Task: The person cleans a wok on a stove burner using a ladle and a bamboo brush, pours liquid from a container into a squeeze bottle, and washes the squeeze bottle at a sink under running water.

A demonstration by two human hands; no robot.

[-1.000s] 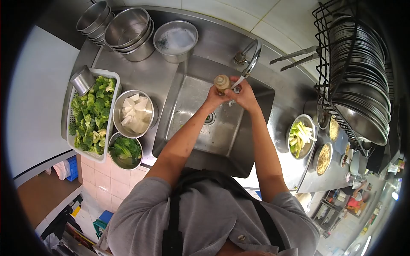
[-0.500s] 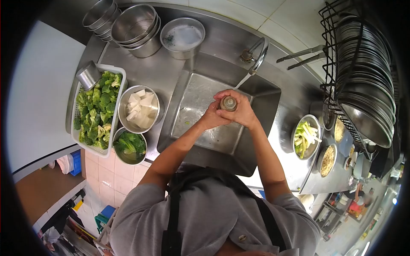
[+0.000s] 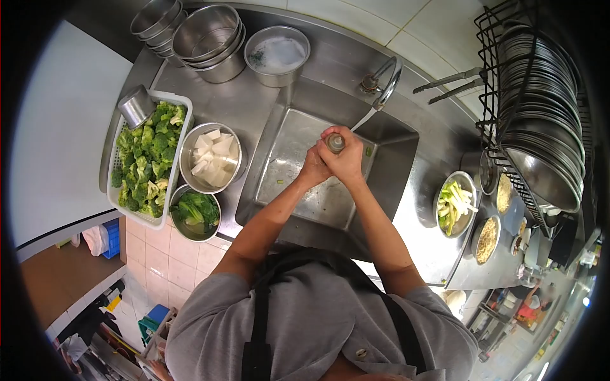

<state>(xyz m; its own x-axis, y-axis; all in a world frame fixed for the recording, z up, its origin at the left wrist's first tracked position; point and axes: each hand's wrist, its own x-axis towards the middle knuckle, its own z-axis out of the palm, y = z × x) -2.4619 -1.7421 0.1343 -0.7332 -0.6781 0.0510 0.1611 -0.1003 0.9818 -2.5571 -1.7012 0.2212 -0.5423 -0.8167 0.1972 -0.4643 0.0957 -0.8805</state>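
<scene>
Over the sink (image 3: 267, 181), both my hands are closed around a small upright bottle (image 3: 336, 142), seen from above by its round pale top. My right hand (image 3: 346, 162) wraps it from the right. My left hand (image 3: 314, 169) presses in from the left, its fingers partly hidden behind the right hand and the bottle. Just beyond them, water runs from the curved tap (image 3: 389, 86) into the sink. Small green scraps lie on the sink floor.
Left of the sink are a basket of broccoli (image 3: 143, 165), a bowl of tofu (image 3: 213, 159) and a bowl of leafy greens (image 3: 196, 213). Steel pots (image 3: 210, 44) and a foamy bowl (image 3: 277, 57) stand behind. At right are cut stalks (image 3: 454, 206) and a plate rack (image 3: 540, 114).
My hands and the bottle have shifted slightly left and away from me. My right hand has turned and covers more of the bottle. The water still runs.
</scene>
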